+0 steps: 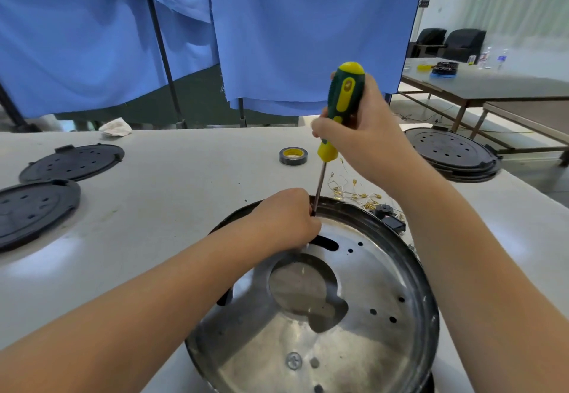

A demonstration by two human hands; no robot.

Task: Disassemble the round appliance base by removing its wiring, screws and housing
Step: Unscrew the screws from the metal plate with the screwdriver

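The round appliance base (363, 325) lies in front of me, a shiny metal plate with a keyhole-shaped opening inside a black rim. My right hand (366, 134) grips a green and yellow screwdriver (340, 106) held nearly upright, its tip down at the far rim of the base. My left hand (284, 218) rests on that far rim with fingers closed around the shaft's tip; what they pinch is hidden. Loose thin wires with brass terminals (354, 192) lie just beyond the base.
A roll of dark tape (293, 155) sits behind the base. Two black round covers (74, 161) (30, 211) lie at the left, another stack (452, 152) at the right. A small black part (389, 215) lies by the rim. Blue cloth hangs behind the table.
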